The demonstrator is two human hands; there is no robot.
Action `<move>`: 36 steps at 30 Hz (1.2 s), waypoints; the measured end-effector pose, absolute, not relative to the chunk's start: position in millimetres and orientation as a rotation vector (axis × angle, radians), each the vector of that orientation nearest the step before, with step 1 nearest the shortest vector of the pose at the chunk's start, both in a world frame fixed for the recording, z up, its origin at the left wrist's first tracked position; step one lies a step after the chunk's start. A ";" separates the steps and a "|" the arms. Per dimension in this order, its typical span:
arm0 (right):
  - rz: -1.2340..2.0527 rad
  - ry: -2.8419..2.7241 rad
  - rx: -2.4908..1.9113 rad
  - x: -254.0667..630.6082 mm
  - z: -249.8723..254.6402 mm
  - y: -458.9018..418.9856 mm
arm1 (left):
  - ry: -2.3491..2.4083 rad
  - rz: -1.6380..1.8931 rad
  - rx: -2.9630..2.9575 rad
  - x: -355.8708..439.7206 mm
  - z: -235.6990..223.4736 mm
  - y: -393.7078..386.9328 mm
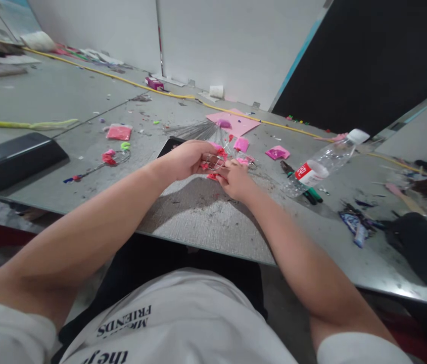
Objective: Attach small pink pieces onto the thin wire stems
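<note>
My left hand and my right hand meet over the grey table, fingers closed around a small piece of thin wire with pink and red beads. A fan of thin silver wires spreads out just behind the hands. Small pink bags of beads lie right beside the fingers. What exactly each fingertip pinches is too small to make out.
A clear plastic bottle with a red label lies on its side to the right, green markers beside it. A pink sheet lies behind, a pink bag and a black case to the left. A yellow cord runs across the table.
</note>
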State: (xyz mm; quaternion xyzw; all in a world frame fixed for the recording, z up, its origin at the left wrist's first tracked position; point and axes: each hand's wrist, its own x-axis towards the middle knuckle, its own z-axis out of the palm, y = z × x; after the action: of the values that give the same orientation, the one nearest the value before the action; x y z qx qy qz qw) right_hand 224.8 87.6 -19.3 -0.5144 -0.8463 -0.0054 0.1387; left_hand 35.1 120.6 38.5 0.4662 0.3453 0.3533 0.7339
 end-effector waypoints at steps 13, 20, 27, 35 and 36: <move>0.241 -2.109 -1.387 237.8 -11.7 80.8 | 0.546 0.717 1.078 29.2 36.2 118.6; 0.387 -1.671 -1.303 248.6 12.4 57.4 | 0.571 0.720 1.134 29.9 35.9 114.2; 0.416 -1.662 -1.124 232.7 23.9 35.6 | 0.521 0.706 1.126 29.3 32.1 115.6; 0.422 -1.647 -1.087 229.7 19.1 38.4 | 0.502 0.684 1.172 29.7 35.7 112.3; 0.443 -1.630 -1.095 229.4 18.9 38.6 | 0.499 0.681 1.182 29.7 35.8 112.0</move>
State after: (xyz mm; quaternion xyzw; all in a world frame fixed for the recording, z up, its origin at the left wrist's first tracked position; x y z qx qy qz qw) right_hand 229.4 38.6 18.9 -0.4598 -0.6842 0.1860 0.5347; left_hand 29.7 112.0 35.8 0.5405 0.2279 0.3113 0.7477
